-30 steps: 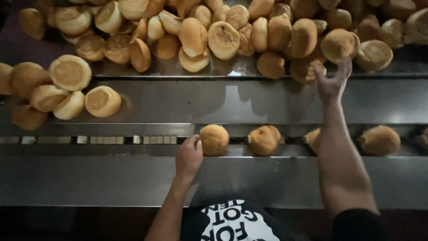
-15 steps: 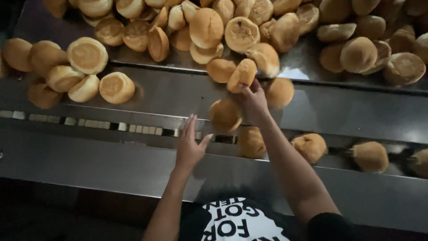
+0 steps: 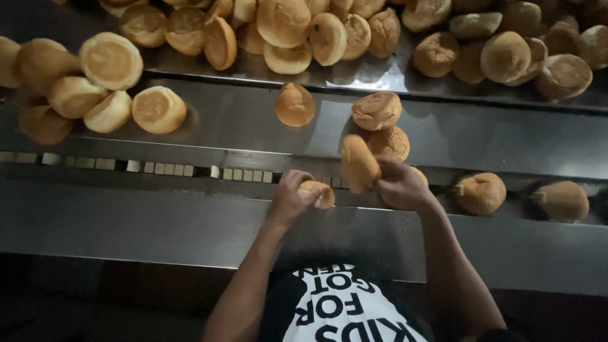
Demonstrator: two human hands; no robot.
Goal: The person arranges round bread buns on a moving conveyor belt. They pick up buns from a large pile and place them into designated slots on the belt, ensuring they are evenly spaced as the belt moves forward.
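My left hand [image 3: 290, 197] grips a small golden round bun [image 3: 318, 192], my right hand [image 3: 399, 185] an upended one [image 3: 359, 163]; at frame top, the heaped buns [image 3: 329, 31] remain unsorted.

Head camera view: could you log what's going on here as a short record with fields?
Setting: steel bakery line with a chain conveyor
Left hand: closed on a small bun
Right hand: holds a bun on edge
Loose buns on the slope: two
Pile: many buns on the upper shelf
Conveyor, right: two buns
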